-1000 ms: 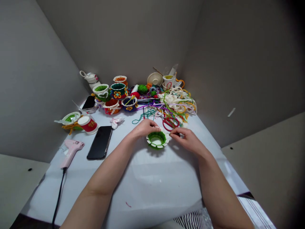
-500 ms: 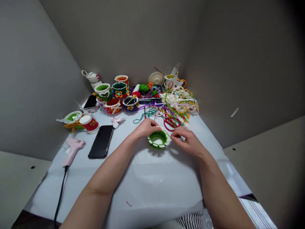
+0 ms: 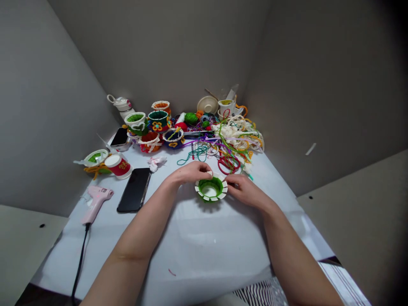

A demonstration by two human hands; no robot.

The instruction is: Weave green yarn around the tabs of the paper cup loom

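A table [image 3: 197,250] is wearing a pale cover, with twelve o'clock pointing to the far end. A bunch of little yarn pots [image 3: 158,123] is crowding at eleven o'clock. A big messy heap of yarn [image 3: 240,131] is spreading at one o'clock, and red scissors [image 3: 228,165] are lying at its near edge. A crumpled tissue [image 3: 156,163] is resting at eleven, nearer the middle. A red and white paper cup [image 3: 118,166] is sitting at ten. A black phone [image 3: 134,190] is lying flat at nine, and a pink glue gun [image 3: 96,204] is lying farther out that way. A tiny red scrap [image 3: 172,272] is lying near six.
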